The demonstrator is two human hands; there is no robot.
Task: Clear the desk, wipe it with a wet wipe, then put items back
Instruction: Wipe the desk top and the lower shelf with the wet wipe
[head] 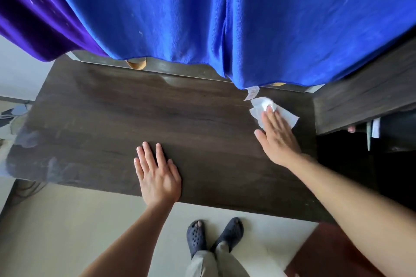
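While the desk [157, 119] is lying bare, the wiping step is looking like the one in hand. The right hand [278, 139] is pressing flat on the wipe [261, 110], fingers together and stretched out, pinning it to the wood rather than gripping it. The wipe is sitting at the far right corner of the desk, just under the hem of the blue towel [225, 18] and its white tag [252, 92]. The left hand [156, 172] is resting open, palm down, fingers slightly spread, on the near edge, and is probably bracing the body.

To do this well, the palm should be keeping even pressure while sweeping in long overlapping strokes from this corner leftward, working row by row toward the near edge, so no strip is being missed. The hanging towel may be catching on the wipe near the back edge, so the hand should be staying low.

The wipe is lying crumpled, its long axis running roughly from far left to near right, across the fingers; its exact shape under the hand is hard to tell. The left part of the desk is showing pale smears, possibly dust or glare.
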